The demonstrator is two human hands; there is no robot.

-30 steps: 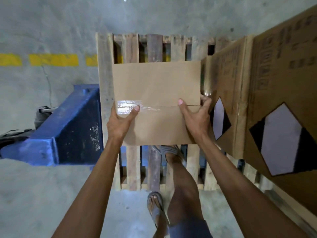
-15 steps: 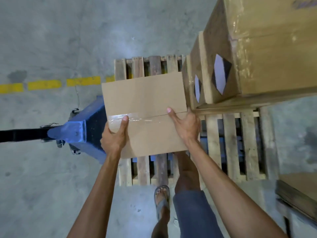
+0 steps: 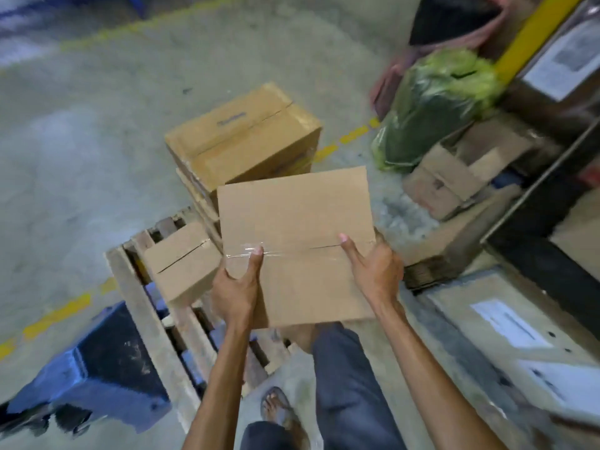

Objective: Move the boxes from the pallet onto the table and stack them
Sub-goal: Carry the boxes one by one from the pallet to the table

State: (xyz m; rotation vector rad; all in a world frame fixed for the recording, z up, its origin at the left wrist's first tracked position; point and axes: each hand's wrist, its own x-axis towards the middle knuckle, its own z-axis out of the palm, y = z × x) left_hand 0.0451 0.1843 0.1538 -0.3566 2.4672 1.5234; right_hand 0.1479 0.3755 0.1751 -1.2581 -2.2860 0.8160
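Observation:
A plain brown cardboard box (image 3: 292,222) with clear tape along its top seam is held up in front of me. My left hand (image 3: 235,289) grips its left near edge, thumb on top. My right hand (image 3: 373,267) grips its right near edge, thumb on the seam. Below lies the wooden pallet (image 3: 146,306). A small brown box (image 3: 181,261) sits on it at the left. A tall stack of larger boxes (image 3: 243,138) stands behind the held box. A grey table surface (image 3: 506,339) with white labels shows at the lower right.
A blue pallet jack (image 3: 94,368) sits under the pallet at the lower left. A green plastic bag (image 3: 431,108), loose cartons (image 3: 444,180) and flattened cardboard lie on the floor at the right. A yellow post (image 3: 532,30) and dark shelving stand far right. My legs are below the box.
I have turned to the right with the box still in both hands. The pallet has slid to the left of the view and the table has come in at the right.

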